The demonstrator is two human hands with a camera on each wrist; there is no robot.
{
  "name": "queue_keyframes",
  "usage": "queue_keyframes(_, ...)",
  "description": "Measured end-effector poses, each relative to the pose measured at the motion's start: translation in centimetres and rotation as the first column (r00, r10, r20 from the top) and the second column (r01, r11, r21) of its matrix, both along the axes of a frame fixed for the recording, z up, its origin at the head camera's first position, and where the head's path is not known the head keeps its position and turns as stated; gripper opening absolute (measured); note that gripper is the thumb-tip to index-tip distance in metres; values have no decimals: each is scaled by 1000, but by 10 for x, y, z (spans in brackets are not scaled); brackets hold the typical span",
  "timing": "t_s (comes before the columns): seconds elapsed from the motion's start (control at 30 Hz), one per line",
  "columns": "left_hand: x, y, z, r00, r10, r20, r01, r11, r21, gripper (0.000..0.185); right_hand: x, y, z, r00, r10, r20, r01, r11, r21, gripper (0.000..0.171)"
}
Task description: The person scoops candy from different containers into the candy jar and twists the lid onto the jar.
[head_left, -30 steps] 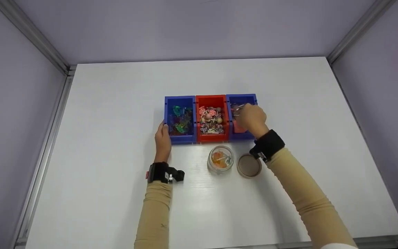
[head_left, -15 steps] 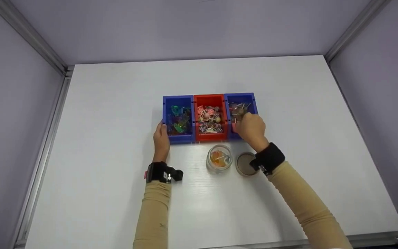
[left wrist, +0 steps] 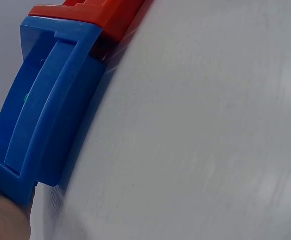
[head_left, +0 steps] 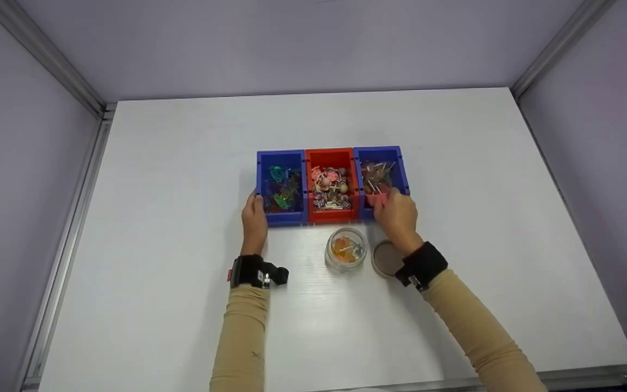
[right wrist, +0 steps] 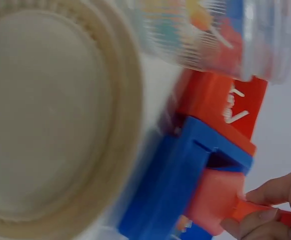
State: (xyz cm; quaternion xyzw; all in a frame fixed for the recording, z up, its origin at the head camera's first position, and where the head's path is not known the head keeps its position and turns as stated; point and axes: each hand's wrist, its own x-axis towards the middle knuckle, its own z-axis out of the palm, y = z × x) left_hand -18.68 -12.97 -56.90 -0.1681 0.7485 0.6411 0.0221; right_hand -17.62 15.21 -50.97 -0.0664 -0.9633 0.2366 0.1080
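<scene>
Lollipops already lie in the open glass jar [head_left: 346, 250], which stands near the desk's middle with its lid [head_left: 386, 258] just beside it, off and flat on the desk [head_left: 183, 305]. The right hand [head_left: 398, 213] is at the front edge of the right blue bin [head_left: 399, 163], fingers pinched on a pink-wrapped lollipop [right wrist: 220, 200] lifted above the bin's wall. The left hand [head_left: 254, 220] rests with relaxed fingers against the left blue bin [head_left: 282, 219], steadying the row beside the red bin [head_left: 331, 155]. Judging by this, filling is partway: this piece is not yet in the jar, and the lid remains off.
</scene>
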Motion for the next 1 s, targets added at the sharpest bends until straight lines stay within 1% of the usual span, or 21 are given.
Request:
queue_keyframes(0.1, 0, 0, 1, 1000, -3, 16, 3, 1000, -7, 51, 3, 3, -9, 1000, -17, 6, 17, 999, -45, 23)
queue_keyframes(0.27, -1, 0, 2, 1000, -13, 16, 14, 1000, -13, 51, 9, 6, -17, 995, -35, 90, 42, 996, -79, 27)
queue_keyframes(0.43, 0, -1, 2, 1000, -10, 6, 10, 1000, -10, 51, 10, 10, -13, 981, -46, 191, 64, 994, -88, 28)
queue_keyframes(0.63, 1, -2, 1, 1000, -9, 21, 9, 1000, -12, 52, 7, 12, -5, 953, -86, 290, 101, 994, -37, 26)
queue_keyframes(0.83, 2, -2, 1, 1000, -16, 4, 16, 1000, -5, 52, 6, 13, -7, 940, -103, 327, 119, 992, -29, 29)
queue_keyframes(1.0, 2, -2, 1, 1000, -17, 1, 17, 1000, -8, 52, 8, 14, -11, 944, -118, 307, 149, 986, -77, 29)
